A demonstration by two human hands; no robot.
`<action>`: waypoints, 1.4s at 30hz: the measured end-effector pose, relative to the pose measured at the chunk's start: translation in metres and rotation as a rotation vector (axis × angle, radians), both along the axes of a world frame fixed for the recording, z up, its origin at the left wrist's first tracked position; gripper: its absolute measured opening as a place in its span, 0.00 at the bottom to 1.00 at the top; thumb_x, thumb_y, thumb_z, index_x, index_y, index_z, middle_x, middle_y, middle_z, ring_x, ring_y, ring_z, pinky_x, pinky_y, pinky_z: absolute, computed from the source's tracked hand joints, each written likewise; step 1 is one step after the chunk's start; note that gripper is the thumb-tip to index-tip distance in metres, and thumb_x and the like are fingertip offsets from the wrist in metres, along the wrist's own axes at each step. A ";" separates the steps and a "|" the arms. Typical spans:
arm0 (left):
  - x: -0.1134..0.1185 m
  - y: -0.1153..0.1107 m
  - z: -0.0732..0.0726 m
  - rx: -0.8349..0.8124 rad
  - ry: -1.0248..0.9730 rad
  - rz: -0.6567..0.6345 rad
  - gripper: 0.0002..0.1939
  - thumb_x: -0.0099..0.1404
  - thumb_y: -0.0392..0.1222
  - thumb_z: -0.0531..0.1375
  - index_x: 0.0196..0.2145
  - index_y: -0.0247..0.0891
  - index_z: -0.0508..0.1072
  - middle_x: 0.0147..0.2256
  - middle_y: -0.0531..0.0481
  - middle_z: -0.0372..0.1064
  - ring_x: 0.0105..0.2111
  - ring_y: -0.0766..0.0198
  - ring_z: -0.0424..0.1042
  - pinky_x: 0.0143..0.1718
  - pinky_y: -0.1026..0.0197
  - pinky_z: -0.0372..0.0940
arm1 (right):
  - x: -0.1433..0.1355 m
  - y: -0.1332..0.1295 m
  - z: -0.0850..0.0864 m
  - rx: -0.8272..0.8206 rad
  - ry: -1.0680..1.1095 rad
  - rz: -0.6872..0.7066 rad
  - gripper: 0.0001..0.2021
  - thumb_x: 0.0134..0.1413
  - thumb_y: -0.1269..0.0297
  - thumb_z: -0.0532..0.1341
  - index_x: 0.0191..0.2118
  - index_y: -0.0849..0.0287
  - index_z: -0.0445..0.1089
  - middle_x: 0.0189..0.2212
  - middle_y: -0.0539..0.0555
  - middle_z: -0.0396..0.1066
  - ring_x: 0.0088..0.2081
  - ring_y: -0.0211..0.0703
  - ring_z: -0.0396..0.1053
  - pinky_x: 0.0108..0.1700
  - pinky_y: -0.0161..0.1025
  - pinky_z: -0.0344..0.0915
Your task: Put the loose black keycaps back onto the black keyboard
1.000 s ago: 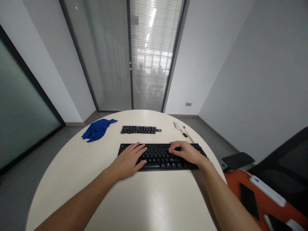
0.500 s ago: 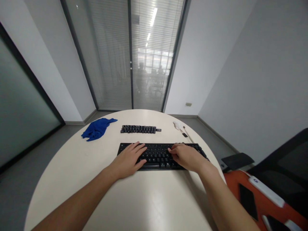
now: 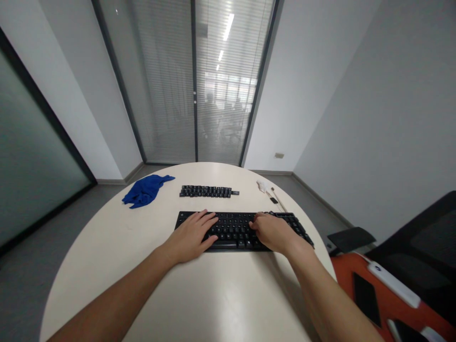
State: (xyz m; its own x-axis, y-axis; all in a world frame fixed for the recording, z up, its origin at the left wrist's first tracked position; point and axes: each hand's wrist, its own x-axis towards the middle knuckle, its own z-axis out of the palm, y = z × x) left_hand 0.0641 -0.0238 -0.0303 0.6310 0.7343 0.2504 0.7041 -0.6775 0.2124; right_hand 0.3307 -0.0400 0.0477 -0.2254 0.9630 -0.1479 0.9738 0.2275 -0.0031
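Observation:
A black keyboard (image 3: 230, 236) lies lengthwise across the round table in front of me. My left hand (image 3: 191, 236) rests on its left part, palm down with the fingers stretched and spread. Over the right part is my right hand (image 3: 272, 231), its fingers curled in towards the thumb, low against the keys. Whatever may be between those fingertips is hidden. Beyond the keyboard, loose black keycaps (image 3: 205, 191) stand in neat rows, with a single one at their right end.
A crumpled blue cloth (image 3: 145, 191) lies at the table's far left. At the far right are a white crumpled piece (image 3: 262, 185), a small black piece (image 3: 273, 200) and a thin stick (image 3: 278, 198). An orange chair seat (image 3: 347, 266) holding a phone (image 3: 366, 297) stands beside the table (image 3: 117, 247).
My right hand and wrist have shifted slightly left, uncovering more of the keyboard's right end. My left hand stays in place on the keyboard.

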 end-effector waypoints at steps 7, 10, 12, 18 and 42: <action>0.001 0.001 -0.001 -0.016 0.001 0.005 0.28 0.74 0.57 0.50 0.66 0.42 0.62 0.67 0.46 0.57 0.69 0.50 0.51 0.68 0.44 0.49 | -0.001 -0.002 0.000 0.000 -0.048 0.047 0.16 0.64 0.72 0.52 0.44 0.62 0.78 0.47 0.67 0.76 0.49 0.59 0.75 0.47 0.44 0.69; 0.000 0.001 -0.001 -0.020 0.009 0.008 0.28 0.74 0.57 0.50 0.65 0.41 0.63 0.67 0.47 0.57 0.69 0.49 0.51 0.68 0.44 0.49 | 0.001 0.000 -0.001 0.012 -0.032 0.077 0.17 0.59 0.75 0.53 0.44 0.61 0.79 0.47 0.67 0.77 0.49 0.59 0.75 0.49 0.45 0.68; 0.000 0.001 0.000 -0.019 0.016 0.006 0.28 0.74 0.57 0.50 0.65 0.42 0.63 0.67 0.47 0.56 0.69 0.49 0.51 0.68 0.43 0.49 | 0.001 0.003 -0.002 0.032 -0.019 0.086 0.16 0.57 0.76 0.54 0.42 0.62 0.79 0.45 0.67 0.77 0.49 0.58 0.76 0.49 0.44 0.68; -0.001 0.001 0.002 -0.017 0.016 -0.004 0.29 0.75 0.58 0.48 0.65 0.42 0.63 0.67 0.48 0.57 0.68 0.48 0.51 0.68 0.44 0.50 | 0.004 0.024 -0.002 0.029 -0.042 0.124 0.14 0.59 0.71 0.54 0.36 0.62 0.79 0.40 0.66 0.79 0.43 0.57 0.77 0.43 0.43 0.67; -0.001 0.000 0.002 -0.008 0.002 -0.001 0.27 0.74 0.57 0.49 0.65 0.44 0.63 0.67 0.49 0.57 0.69 0.50 0.51 0.68 0.43 0.50 | -0.017 0.117 -0.055 0.168 0.177 0.067 0.21 0.61 0.63 0.58 0.60 0.53 0.65 0.45 0.56 0.78 0.45 0.49 0.74 0.43 0.38 0.63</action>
